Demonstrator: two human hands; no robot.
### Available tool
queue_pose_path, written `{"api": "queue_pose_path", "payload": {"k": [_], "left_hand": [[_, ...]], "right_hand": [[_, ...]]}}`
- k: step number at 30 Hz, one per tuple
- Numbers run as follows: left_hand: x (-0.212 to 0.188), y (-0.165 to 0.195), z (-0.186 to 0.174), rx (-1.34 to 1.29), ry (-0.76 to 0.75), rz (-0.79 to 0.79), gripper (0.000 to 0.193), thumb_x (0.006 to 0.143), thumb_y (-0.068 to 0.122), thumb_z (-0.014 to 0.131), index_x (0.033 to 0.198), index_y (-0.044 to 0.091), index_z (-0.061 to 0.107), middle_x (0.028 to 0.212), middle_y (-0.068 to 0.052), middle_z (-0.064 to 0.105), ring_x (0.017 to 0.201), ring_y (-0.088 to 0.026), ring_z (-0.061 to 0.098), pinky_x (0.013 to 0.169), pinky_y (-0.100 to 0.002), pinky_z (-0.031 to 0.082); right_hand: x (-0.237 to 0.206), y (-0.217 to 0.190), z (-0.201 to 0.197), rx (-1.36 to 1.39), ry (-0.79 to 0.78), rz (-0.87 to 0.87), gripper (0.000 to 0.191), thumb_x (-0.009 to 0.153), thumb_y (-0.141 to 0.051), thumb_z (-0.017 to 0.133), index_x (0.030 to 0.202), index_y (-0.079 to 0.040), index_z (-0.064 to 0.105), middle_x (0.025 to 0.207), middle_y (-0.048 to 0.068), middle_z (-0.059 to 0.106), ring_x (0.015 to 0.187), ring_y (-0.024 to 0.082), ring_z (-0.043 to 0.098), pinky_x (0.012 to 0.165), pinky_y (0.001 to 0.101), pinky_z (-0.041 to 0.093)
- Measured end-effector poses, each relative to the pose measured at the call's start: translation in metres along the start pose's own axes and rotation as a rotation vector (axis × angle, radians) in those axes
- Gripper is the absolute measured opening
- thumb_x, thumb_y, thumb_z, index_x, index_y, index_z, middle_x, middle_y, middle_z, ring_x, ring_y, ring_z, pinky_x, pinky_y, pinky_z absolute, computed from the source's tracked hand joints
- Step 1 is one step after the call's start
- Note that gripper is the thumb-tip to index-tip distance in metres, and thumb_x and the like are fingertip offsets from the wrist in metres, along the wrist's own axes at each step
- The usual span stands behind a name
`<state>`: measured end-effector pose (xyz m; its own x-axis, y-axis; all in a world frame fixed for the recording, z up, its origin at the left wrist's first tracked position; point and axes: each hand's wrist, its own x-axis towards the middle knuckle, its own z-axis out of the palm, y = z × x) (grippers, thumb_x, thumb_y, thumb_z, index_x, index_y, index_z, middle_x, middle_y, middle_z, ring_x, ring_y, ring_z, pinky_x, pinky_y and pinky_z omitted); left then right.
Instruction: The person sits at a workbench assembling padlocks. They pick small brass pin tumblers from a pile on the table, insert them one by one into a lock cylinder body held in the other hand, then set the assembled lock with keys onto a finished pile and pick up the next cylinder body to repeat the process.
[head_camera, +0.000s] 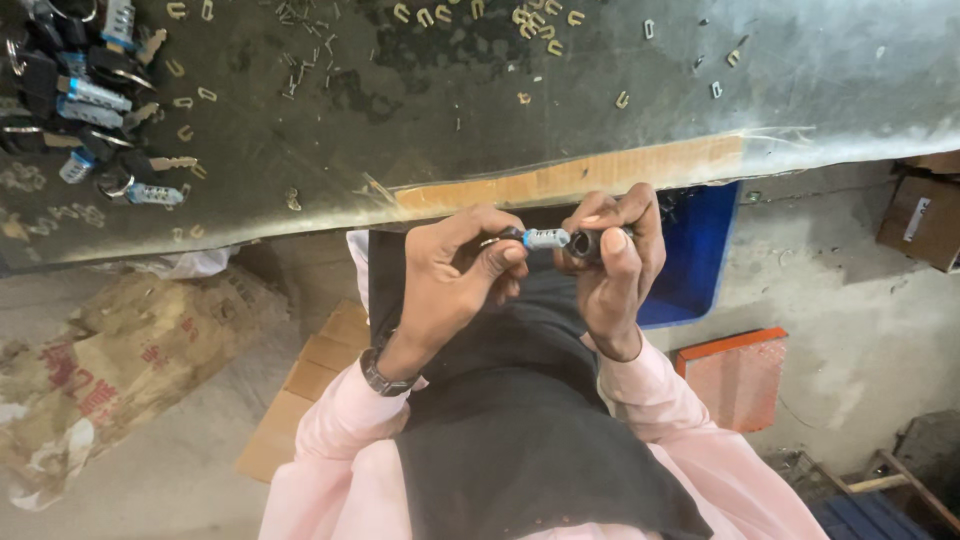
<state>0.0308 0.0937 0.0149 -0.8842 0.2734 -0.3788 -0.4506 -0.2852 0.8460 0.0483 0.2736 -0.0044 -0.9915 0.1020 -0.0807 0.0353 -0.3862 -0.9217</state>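
Just below the edge of the dark workbench (600, 110), my left hand (455, 275) pinches a small silver lock cylinder (546, 238) with a key end, its tip pointing right. My right hand (615, 260) grips a short black tubular lock housing (585, 243), its open mouth facing the cylinder. The two parts almost touch end to end. On my left wrist sits a watch (385, 378).
A pile of keys and silver cylinders (90, 95) lies at the bench's left end. Small brass clips (535, 22) and pins are scattered over the top. Below the bench are a blue bin (695, 260), an orange block (735, 375), a cardboard box (920, 215) and a crumpled sack (110, 360).
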Motion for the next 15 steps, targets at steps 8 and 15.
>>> {"api": "queue_pose_path", "payload": {"k": [8,15], "left_hand": [[-0.006,0.013,0.011,0.844,0.059,0.698,0.016,0.088,-0.003,0.072,0.103,0.000,0.067,0.083,-0.007,0.058,0.073,-0.022,0.063,0.064,-0.033,0.048],[-0.005,0.002,0.005,1.208,-0.100,1.046,0.020,0.083,-0.002,0.074,0.100,0.004,0.066,0.090,-0.003,0.058,0.073,-0.016,0.057,0.063,-0.030,0.045]], "right_hand": [[-0.006,-0.007,0.000,-0.523,0.060,-0.131,0.031,0.112,-0.022,0.052,0.091,0.000,0.045,0.075,0.010,0.050,0.065,0.012,0.044,0.057,0.0275,0.034],[-0.004,-0.030,-0.010,-0.864,-0.181,0.184,0.031,0.109,-0.020,0.052,0.085,0.000,0.050,0.067,0.005,0.047,0.061,0.011,0.044,0.058,0.0277,0.038]]}}
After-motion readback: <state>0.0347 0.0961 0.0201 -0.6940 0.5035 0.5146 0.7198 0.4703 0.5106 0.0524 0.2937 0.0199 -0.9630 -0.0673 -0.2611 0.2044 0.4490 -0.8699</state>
